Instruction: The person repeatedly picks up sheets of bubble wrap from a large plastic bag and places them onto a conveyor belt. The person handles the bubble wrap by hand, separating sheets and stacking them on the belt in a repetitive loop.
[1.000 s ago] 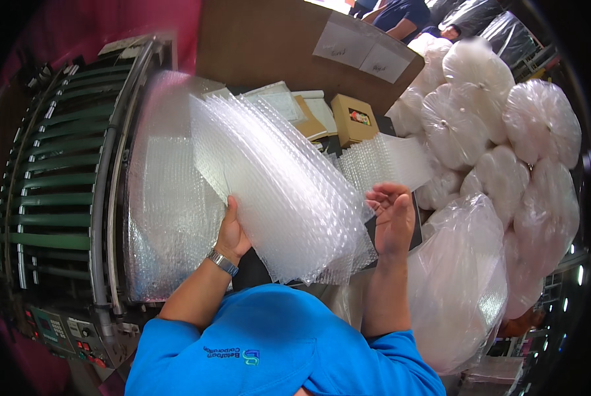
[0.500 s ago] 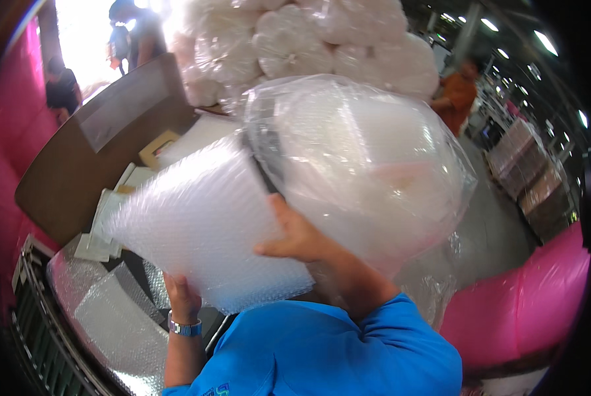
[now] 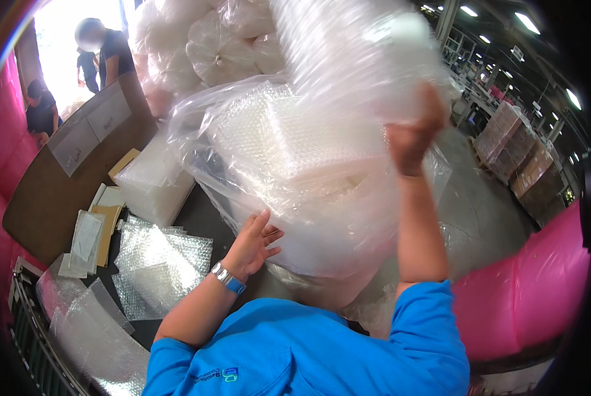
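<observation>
My right hand (image 3: 414, 129) is raised over the far right side, its fingers closed on the lower edge of a bubble wrap stack (image 3: 355, 56). Both are smeared by motion. Below it stands a large clear plastic bag (image 3: 243, 171), gaping at the top, with more bubble wrap (image 3: 309, 142) inside. My left hand (image 3: 249, 245), a metal watch on its wrist, is held beside the bag's near left side. Its fingers are spread and it holds nothing; whether it touches the plastic I cannot tell.
Silvery bubble wrap pouches (image 3: 160, 264) and a white bubble wrap pile (image 3: 153, 181) lie on the dark table at left, before a brown board (image 3: 44, 191). Filled bags (image 3: 219, 53) are heaped behind. Pink-wrapped bulk (image 3: 520, 284) stands at right; people (image 3: 114, 53) are far left.
The bubble wrap stack has swung from in front of me up and right over the bag, carried by my right hand. My left hand has let go and moved right.
</observation>
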Demonstrator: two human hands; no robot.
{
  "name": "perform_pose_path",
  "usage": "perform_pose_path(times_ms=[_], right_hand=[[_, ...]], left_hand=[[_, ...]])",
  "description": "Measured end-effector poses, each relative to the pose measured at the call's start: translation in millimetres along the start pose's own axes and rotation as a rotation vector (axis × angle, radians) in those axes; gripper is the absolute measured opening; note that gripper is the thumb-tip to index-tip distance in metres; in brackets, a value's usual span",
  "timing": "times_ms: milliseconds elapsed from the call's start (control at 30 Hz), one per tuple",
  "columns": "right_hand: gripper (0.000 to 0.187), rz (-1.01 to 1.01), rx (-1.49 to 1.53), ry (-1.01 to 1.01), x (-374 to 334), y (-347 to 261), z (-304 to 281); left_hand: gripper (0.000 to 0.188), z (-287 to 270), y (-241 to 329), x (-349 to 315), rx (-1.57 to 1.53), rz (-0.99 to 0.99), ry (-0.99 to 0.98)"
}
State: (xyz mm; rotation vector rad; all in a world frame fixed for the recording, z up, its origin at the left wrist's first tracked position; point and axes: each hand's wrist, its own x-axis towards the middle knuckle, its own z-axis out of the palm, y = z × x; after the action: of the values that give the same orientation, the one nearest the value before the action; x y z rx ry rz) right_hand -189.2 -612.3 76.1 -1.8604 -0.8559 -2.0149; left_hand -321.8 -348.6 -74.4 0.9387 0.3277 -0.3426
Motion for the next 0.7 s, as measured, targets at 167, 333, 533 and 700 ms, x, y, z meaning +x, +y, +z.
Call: perform_pose_path(times_ms=[167,333,533,700], right_hand=[[0.056,0.242,0.057,-0.84,-107.8,-8.8,68.3],[0.053,0.325,0.227,-1.051,-45.3,-18.6,49.0],[0.064,0.327,0.295,-0.486,0.0,-25.2,62.1],[0.066,0.274,0.301,-1.075,-31.9,-31.4,74.2]], left_hand=[[0.008,25.8,13.4,22.8,-0.006,-0.011,-0.014],[0.012,36.7,44.6,0.6,0.009,0.408,-0.189],[0.02,70.3,92.3,-35.5,0.208,0.808,-0.407],[0.023,52.8,71.7,-38.0,0.283,0.588,-0.256]])
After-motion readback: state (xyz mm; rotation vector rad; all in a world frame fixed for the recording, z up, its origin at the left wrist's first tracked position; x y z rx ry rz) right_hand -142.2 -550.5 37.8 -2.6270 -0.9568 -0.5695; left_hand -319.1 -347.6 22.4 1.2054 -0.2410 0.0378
